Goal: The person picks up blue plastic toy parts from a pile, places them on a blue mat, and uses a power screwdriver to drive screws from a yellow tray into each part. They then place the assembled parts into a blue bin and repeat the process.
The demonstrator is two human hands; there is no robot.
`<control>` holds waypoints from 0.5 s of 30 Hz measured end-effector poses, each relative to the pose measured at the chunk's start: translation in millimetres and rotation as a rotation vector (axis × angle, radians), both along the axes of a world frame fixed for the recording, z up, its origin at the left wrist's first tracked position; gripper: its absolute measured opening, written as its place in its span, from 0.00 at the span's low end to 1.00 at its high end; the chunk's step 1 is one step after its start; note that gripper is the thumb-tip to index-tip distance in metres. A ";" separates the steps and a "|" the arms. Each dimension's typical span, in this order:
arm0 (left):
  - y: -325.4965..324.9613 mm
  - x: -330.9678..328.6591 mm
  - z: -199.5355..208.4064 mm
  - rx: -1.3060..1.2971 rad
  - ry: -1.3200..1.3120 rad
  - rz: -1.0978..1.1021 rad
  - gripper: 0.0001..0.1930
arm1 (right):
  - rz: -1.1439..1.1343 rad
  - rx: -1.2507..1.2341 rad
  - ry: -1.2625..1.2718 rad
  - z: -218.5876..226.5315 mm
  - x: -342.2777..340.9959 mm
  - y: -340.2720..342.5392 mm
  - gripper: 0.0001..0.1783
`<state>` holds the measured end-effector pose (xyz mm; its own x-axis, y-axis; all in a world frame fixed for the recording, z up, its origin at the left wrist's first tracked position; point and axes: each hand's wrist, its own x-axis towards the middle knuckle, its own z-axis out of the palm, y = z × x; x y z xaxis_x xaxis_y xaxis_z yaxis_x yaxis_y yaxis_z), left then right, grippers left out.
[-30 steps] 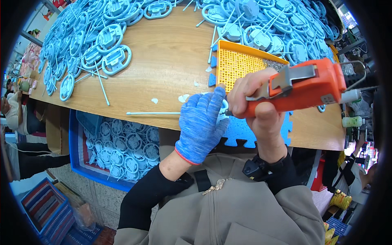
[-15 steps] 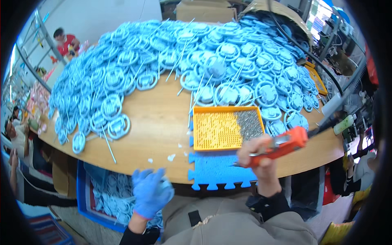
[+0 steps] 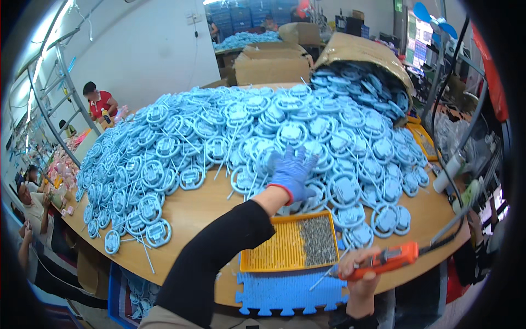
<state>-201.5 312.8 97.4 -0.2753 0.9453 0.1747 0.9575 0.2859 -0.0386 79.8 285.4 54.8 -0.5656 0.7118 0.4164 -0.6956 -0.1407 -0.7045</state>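
Observation:
My left hand [image 3: 293, 174], in a blue glove, reaches forward onto a large heap of light blue round plastic parts [image 3: 219, 131]. Its fingers are spread over the near side of the heap; whether they touch a part cannot be told. My bare right hand [image 3: 359, 274] is wrapped round an orange-red electric screwdriver [image 3: 392, 257], whose tip points left over the blue foam mat [image 3: 290, 295]. Between the hands lies a yellow tray [image 3: 271, 268] with a ribbed left side and many small screws [image 3: 319, 241] on its right. My left sleeve covers the tray's upper left corner.
A large open sack [image 3: 361, 49] spills more blue parts at the back right. Cardboard boxes [image 3: 271, 68] stand behind the heap. A blue crate [image 3: 118, 299] with blue parts sits below the wooden table's [image 3: 181, 230] front edge. Other people work at the left.
My left hand has moved from above the crate at the table's front edge, forward and right to the heap. The view has tilted up. The screwdriver stays in my right hand.

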 end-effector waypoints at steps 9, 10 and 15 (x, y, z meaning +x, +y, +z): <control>26.5 -66.3 -32.3 -0.003 -0.052 0.002 0.40 | -0.228 0.203 -0.177 7.1 13.9 40.5 0.34; 20.6 -69.6 -31.7 -0.041 -0.090 -0.013 0.39 | -0.206 0.197 -0.177 9.8 12.5 42.2 0.34; -34.2 -93.3 -44.4 -0.144 -0.161 0.026 0.35 | -0.253 0.258 -0.178 16.3 -4.0 54.8 0.33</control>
<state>-294.8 278.5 52.9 -0.3134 0.9496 -0.0099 0.9470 0.3132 0.0717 75.8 340.2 71.1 -0.4653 0.7231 0.5106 -0.5494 0.2164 -0.8071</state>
